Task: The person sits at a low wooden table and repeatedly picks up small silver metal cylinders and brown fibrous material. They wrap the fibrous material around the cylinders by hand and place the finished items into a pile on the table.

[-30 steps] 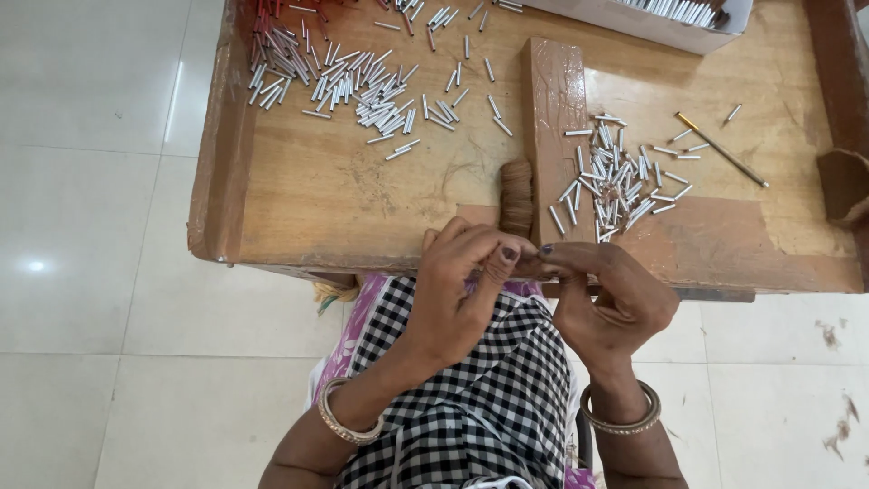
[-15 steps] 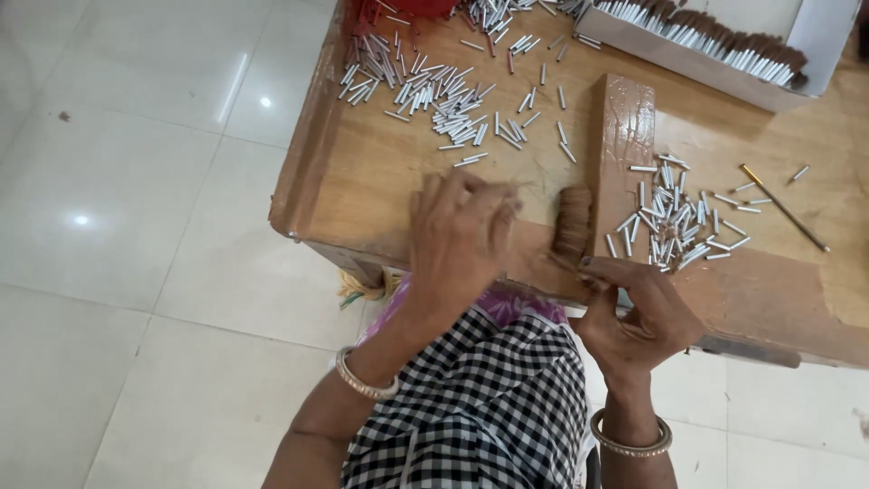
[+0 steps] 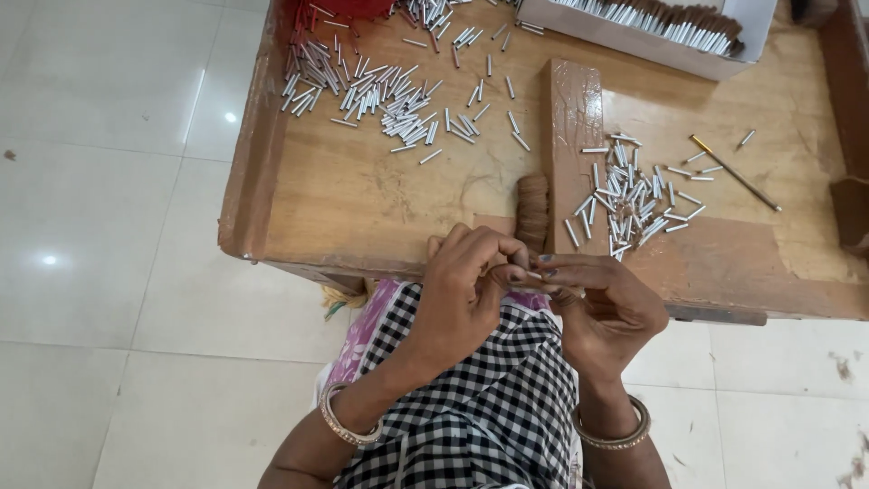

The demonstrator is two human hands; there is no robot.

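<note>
A long white cardboard box (image 3: 625,38) lay open at the surface's (image 3: 362,208) far edge, packed with brown-tipped silver tubes (image 3: 652,18)

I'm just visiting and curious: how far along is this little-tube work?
Done, it seems: a white box at the far edge holds a row of tubes. In hand: the left hand and right hand pinch one small piece together. Left: two loose tube piles on the wooden table.

Change noted: my left hand (image 3: 466,294) has come off the table edge, fingertips now meeting my right hand (image 3: 602,308).
</note>
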